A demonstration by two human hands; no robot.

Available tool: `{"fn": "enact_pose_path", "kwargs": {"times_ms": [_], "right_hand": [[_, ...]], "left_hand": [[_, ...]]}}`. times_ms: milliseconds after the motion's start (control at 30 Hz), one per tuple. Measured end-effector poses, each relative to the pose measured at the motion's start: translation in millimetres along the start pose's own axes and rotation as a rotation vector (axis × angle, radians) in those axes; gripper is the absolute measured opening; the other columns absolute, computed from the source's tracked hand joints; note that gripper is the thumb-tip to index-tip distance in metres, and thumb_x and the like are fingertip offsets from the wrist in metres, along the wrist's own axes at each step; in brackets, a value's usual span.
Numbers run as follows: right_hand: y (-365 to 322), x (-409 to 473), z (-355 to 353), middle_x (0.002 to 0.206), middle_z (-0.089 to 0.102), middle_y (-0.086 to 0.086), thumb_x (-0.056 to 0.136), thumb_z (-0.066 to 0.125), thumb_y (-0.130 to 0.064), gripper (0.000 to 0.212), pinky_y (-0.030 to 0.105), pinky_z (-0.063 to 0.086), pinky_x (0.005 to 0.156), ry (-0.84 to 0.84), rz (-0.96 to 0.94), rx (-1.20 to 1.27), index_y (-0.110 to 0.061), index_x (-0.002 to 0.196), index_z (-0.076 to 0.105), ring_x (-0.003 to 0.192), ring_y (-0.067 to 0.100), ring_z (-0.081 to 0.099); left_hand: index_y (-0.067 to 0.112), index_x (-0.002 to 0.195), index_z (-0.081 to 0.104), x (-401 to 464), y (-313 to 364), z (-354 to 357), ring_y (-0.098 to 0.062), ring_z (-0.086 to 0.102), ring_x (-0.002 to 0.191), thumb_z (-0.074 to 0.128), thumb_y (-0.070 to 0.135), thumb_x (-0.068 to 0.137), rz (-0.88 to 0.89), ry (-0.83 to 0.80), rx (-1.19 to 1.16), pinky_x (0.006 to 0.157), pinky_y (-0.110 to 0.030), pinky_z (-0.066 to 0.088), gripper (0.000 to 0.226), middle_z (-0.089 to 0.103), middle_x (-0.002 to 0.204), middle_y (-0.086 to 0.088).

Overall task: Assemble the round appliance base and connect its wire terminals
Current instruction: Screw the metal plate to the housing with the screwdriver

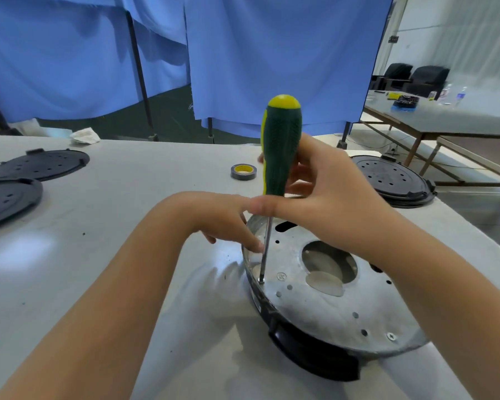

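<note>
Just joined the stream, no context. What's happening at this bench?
A person is driving a screw into the metal plate of a round appliance base sitting on a white table. The right hand grips the green and yellow screwdriver, held almost upright with its tip at a hole near the plate's left rim. The left hand steadies the shaft with its fingers. Black round covers and a tape roll lie unused.
</note>
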State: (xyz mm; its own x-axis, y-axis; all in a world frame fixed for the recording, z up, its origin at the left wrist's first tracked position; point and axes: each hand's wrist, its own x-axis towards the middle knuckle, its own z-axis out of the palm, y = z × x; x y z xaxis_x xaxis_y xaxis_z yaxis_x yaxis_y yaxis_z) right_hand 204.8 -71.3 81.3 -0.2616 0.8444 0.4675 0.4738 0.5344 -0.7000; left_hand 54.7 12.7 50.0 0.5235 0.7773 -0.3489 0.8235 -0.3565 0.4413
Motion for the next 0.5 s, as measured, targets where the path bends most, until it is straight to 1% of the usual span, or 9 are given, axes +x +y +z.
{"fn": "enact_pose_path", "kwargs": {"times_ms": [67,100,167,200,233,300,333,400,500], "right_hand": [[-2,2,-2,0.071,0.061,0.005,0.062,0.086,-0.035,0.041,0.029,0.053,0.062,0.017,0.018,-0.067,-0.016,0.083,0.057,0.065,0.018,0.057],[-2,2,-2,0.063,0.056,0.002,0.059,0.086,-0.041,0.041,0.027,0.049,0.055,0.023,0.030,-0.079,-0.020,0.077,0.055,0.058,0.016,0.052],[-1,3,2,0.052,0.047,-0.011,0.057,0.085,-0.049,0.039,0.012,0.037,0.046,0.033,0.043,-0.097,-0.033,0.066,0.050,0.047,0.002,0.044],[-1,3,4,0.050,0.047,-0.015,0.057,0.084,-0.052,0.038,0.008,0.035,0.045,0.047,0.057,-0.108,-0.036,0.064,0.050,0.046,0.000,0.044],[0,4,7,0.052,0.050,-0.017,0.057,0.082,-0.056,0.038,0.008,0.037,0.046,0.066,0.078,-0.124,-0.035,0.067,0.052,0.048,-0.001,0.048],[3,5,10,0.068,0.065,-0.013,0.055,0.077,-0.065,0.047,0.010,0.045,0.054,0.113,0.129,-0.169,-0.029,0.082,0.061,0.061,0.000,0.058],[4,6,11,0.075,0.068,-0.011,0.054,0.074,-0.068,0.054,0.010,0.046,0.058,0.137,0.149,-0.185,-0.027,0.087,0.062,0.065,0.000,0.059],[6,7,13,0.069,0.063,-0.016,0.051,0.069,-0.073,0.055,0.007,0.042,0.055,0.180,0.160,-0.227,-0.028,0.082,0.060,0.061,-0.003,0.057],[7,7,14,0.061,0.055,-0.023,0.049,0.066,-0.074,0.054,0.005,0.037,0.049,0.192,0.185,-0.295,-0.030,0.079,0.056,0.055,-0.007,0.052]], "left_hand": [[0.028,0.130,0.052,-12,-3,-13,-0.020,0.061,0.106,0.066,0.030,0.087,0.097,0.063,-0.068,0.089,-0.039,0.055,0.045,0.064,0.115,0.007],[0.026,0.128,0.055,-18,-4,-19,-0.018,0.063,0.105,0.063,0.024,0.088,0.146,0.131,-0.135,0.091,-0.041,0.054,0.040,0.067,0.110,0.009],[0.024,0.120,0.063,-30,-3,-30,-0.012,0.067,0.100,0.059,0.015,0.091,0.280,0.305,-0.337,0.090,-0.039,0.055,0.030,0.072,0.102,0.010],[0.023,0.113,0.067,-38,1,-34,-0.011,0.069,0.097,0.056,0.013,0.094,0.363,0.383,-0.456,0.088,-0.036,0.056,0.025,0.074,0.100,0.007],[0.022,0.108,0.070,-45,6,-37,-0.012,0.070,0.095,0.054,0.015,0.095,0.442,0.434,-0.572,0.085,-0.033,0.058,0.021,0.075,0.099,0.004],[0.022,0.099,0.074,-58,18,-38,-0.016,0.071,0.095,0.055,0.031,0.093,0.551,0.481,-0.721,0.082,-0.031,0.058,0.021,0.075,0.098,0.000],[0.023,0.096,0.074,-62,24,-37,-0.016,0.071,0.094,0.061,0.041,0.087,0.567,0.521,-0.726,0.082,-0.031,0.058,0.024,0.075,0.097,0.001],[0.027,0.091,0.074,-62,35,-30,-0.010,0.072,0.085,0.078,0.052,0.068,0.522,0.664,-0.648,0.076,-0.030,0.060,0.035,0.075,0.090,0.007],[0.029,0.085,0.070,-56,49,-20,-0.010,0.070,0.076,0.085,0.050,0.054,0.449,0.839,-0.623,0.069,-0.028,0.060,0.041,0.073,0.082,0.009]]}}
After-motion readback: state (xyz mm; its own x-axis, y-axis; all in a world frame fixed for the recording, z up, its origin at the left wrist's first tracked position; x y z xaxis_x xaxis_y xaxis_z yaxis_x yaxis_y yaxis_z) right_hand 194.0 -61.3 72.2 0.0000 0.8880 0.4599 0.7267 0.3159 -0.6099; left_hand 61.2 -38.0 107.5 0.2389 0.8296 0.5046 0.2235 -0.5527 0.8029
